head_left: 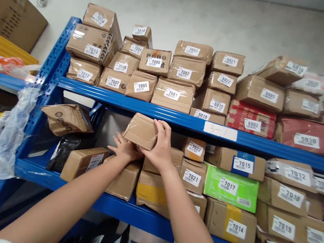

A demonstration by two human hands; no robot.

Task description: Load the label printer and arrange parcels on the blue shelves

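A small brown cardboard box (141, 130), wrapped in clear tape, is held just below the front beam of the upper shelf. My right hand (160, 145) grips its right side, fingers over the top edge and thumb low at the front. Against the lower left of the same box is my left hand (123, 147), its fingers spread; whether its palm bears any weight is hidden. Beneath my hands, on the lower shelf, are an unlabelled brown box (124, 178) and a yellow-taped box (152, 191). A box with a white label (84, 163) lies left of my left hand.
Boxes with number labels stand stacked along the upper shelf (172, 95). Its blue beam (140, 105) runs just above my hands. To the right are a green box (230, 187) and several labelled boxes. At left are a crumpled carton (66, 119) and a black parcel (65, 151).
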